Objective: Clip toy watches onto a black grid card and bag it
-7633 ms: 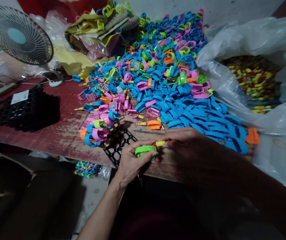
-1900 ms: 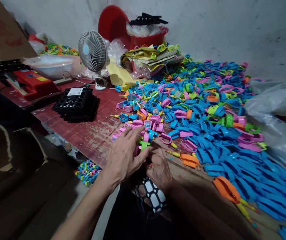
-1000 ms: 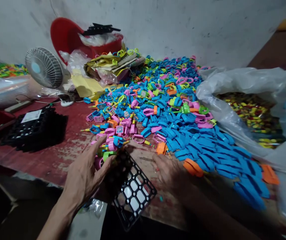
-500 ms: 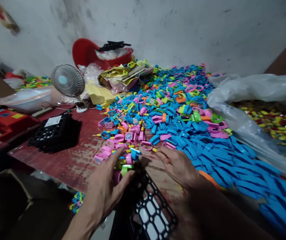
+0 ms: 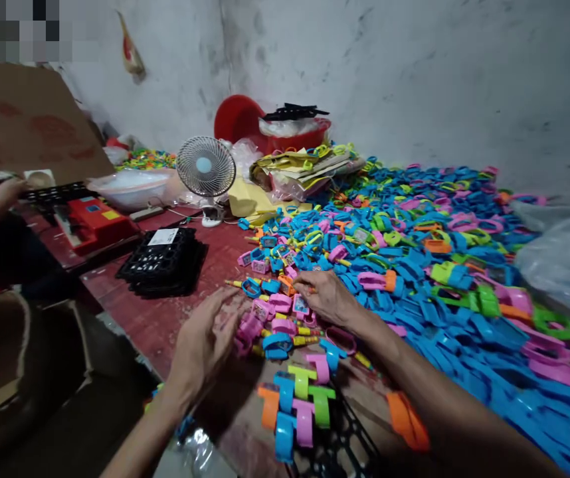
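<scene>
My left hand (image 5: 204, 348) reaches to the near edge of a small heap of pink toy watches (image 5: 250, 328), fingers apart, with the fingertips close against them. My right hand (image 5: 332, 299) is over the back of this heap, its fingers pinched together beside a pink watch with a picture face (image 5: 301, 305); what lies between the fingertips is hidden. Below both hands lies a black lattice tray (image 5: 352, 431). Several plastic watches in pink, green, orange and blue stand in it, including a blue one (image 5: 284, 435). Short yellow sticks (image 5: 305, 340) lie among the loose watches.
Blue watch pieces (image 5: 444, 332) cover the right side. A stack of black trays (image 5: 163, 265), a small fan (image 5: 206, 169) and a red device (image 5: 95, 222) stand left. Another person's hand (image 5: 8, 192) is at far left. Cardboard boxes (image 5: 73, 372) sit below the table edge.
The view has swung left. My left hand has left the tray's watches, now visible standing in it, and moved to the pink heap. My right hand has moved forward onto the heap.
</scene>
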A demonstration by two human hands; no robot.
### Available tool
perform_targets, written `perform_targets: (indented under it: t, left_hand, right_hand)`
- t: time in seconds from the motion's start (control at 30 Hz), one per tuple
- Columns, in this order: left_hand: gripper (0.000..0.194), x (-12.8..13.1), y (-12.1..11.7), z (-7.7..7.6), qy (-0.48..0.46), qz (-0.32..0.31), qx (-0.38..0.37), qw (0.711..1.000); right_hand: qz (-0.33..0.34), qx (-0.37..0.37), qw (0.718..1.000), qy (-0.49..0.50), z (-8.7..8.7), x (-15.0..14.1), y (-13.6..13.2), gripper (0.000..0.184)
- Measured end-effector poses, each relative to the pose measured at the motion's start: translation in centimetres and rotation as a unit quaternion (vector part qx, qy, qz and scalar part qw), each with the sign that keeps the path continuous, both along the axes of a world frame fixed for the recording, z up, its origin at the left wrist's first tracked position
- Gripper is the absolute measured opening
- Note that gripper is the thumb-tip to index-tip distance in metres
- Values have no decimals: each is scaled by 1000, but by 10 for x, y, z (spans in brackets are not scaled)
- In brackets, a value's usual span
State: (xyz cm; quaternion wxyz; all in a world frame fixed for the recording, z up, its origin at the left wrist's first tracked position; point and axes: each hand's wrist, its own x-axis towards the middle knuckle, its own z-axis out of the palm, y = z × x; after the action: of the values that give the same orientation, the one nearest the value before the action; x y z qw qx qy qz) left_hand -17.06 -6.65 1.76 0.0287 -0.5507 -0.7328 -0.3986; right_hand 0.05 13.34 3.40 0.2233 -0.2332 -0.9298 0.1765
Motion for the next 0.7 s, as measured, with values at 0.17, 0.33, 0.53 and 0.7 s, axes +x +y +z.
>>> perform_targets:
  t: [0.17, 0.33, 0.53, 0.7]
  left_hand:
    - [44, -65, 62, -21, 91, -44, -92, 991]
    - [47, -78, 94, -40, 103, -77, -172, 977]
    - [52, -78, 85, -24, 113, -47, -136, 983]
    - [57, -24, 51, 47, 250, -81, -29, 964]
  right_hand:
    - [16, 69, 987, -143, 5, -55, 5, 19]
    - [-3, 96, 975, -199, -6, -78, 8, 11]
    - [-38, 18, 990, -137, 26, -35, 29, 39]
    - [34, -152, 987, -29, 69, 22, 3, 47]
